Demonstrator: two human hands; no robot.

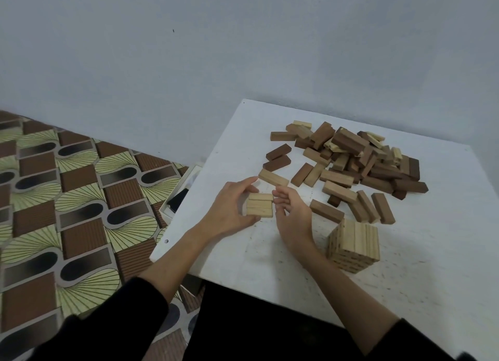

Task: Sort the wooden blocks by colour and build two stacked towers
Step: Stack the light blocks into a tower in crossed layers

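Squarely between both hands [229, 208] sit three pale blocks [259, 208].

I take this for a room in a home, not a lab or workshop. On the left the floor [67, 212] wears patterned vinyl in brown, cream and black swirls, the far wall [243, 36] is plain and pale, and I look down on a low white table [405, 293] set against that wall, strewn with wooden toy blocks [351, 158], an opened cardboard box [175, 201] beside its left edge.
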